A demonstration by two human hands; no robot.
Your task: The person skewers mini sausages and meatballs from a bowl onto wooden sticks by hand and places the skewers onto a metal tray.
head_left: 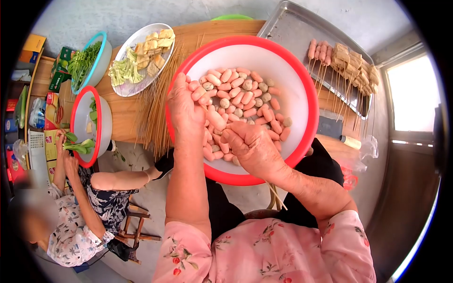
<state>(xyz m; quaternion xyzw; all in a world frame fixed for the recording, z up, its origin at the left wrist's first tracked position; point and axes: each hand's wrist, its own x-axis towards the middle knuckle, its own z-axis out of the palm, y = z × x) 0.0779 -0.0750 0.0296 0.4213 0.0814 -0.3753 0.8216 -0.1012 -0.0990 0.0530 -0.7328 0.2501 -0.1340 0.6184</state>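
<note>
A white bowl with a red rim (309, 111) holds many small pink sausages (247, 97) and greyish meatballs (247, 85). My left hand (185, 106) is over the bowl's left side, its fingers closed round a few sausages. To its right, my right hand (252, 144) pinches near one larger sausage (216, 120) above the pile. Thin sticks (277, 195) stick out below my right wrist, toward my lap. Whether a stick runs through the sausage between my hands is hard to tell.
Loose skewers (160, 101) lie left of the bowl, by an oval plate (123, 88). A metal tray (295, 28) with filled skewers (351, 68) and a knife (350, 141) are at right. At left, a co-worker (80, 212) handles greens (80, 146) by another red-rimmed bowl (106, 123).
</note>
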